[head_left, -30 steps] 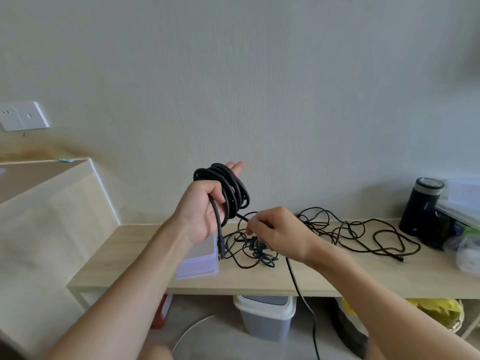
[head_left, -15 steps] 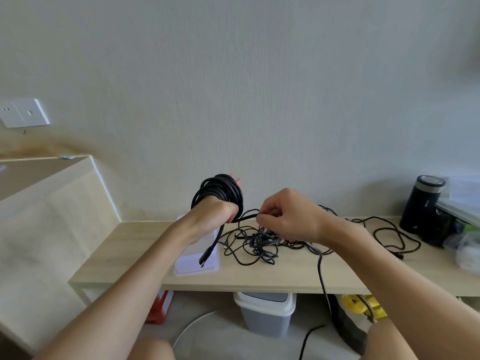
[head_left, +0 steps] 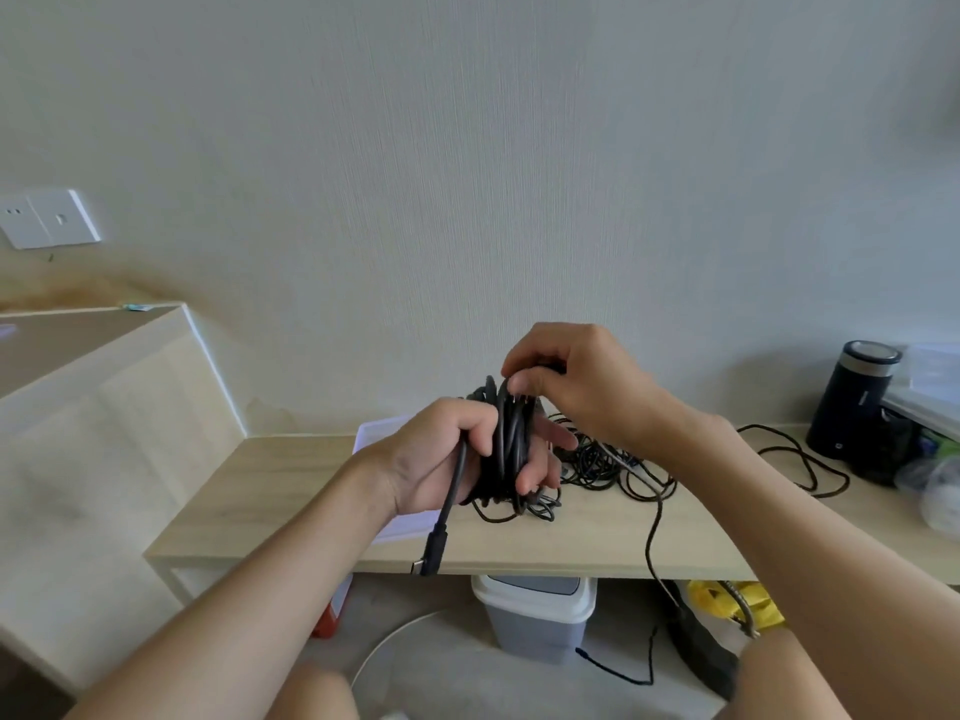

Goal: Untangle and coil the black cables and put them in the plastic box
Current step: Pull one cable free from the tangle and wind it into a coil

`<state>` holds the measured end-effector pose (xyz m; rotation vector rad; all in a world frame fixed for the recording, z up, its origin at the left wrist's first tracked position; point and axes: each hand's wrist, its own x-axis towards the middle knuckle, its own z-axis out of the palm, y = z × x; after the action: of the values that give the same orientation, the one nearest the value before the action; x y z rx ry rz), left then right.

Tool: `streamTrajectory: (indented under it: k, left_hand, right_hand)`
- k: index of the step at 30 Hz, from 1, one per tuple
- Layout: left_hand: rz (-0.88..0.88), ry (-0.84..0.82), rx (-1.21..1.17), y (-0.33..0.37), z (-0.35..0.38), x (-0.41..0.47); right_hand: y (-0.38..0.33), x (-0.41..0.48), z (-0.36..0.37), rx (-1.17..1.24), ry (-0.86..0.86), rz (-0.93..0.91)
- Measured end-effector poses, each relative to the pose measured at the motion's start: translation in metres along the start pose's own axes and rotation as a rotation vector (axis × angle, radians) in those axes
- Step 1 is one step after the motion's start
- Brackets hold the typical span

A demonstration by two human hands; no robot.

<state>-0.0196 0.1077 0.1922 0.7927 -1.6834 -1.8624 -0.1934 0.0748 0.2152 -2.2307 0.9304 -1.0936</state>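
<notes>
head view, left fingers (head_left: 537,472) gripping smooth black coil (head_left: 506,444), right fingers (head_left: 524,381) pinching it

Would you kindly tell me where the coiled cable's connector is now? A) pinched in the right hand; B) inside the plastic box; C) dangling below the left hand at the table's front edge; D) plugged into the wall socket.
C: the connector hangs from the left hand, which grips the coil, in front of the table edge.
</notes>
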Motion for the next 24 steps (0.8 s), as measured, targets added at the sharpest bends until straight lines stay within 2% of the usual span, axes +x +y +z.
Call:
streamTrajectory:
  k: [5,9,14,16,18,20,24]
  left_hand:
    - [0.026,-0.066,-0.101,0.004,0.005,0.001]
    - [0.026,-0.132,-0.151,0.006,0.006,-0.002]
    - [0.192,-0.182,-0.38,0.011,0.009,-0.004]
    - [0.306,-0.099,-0.528,0.018,0.011,-0.001]
    - [0.385,0.071,-0.609,0.022,0.014,0.003]
    - [0.407,0.248,-0.632,0.022,0.015,0.007]
    - [0.436,0.422,-0.686,0.03,0.011,0.006]
  right_hand:
    - [0.006,0.002,-0.003,0.121,-0.038,0.017]
    - [0.011,0.0,-0.005,0.307,-0.086,0.089]
    - [0.023,-0.01,0.005,0.329,-0.145,0.182]
    - [0.024,-0.014,0.015,0.339,-0.145,0.197]
    - [0.023,-0.017,0.024,0.331,-0.159,0.218]
    - [0.022,-0.019,0.028,0.288,-0.193,0.231]
    - [0.019,-0.023,0.032,0.233,-0.26,0.245]
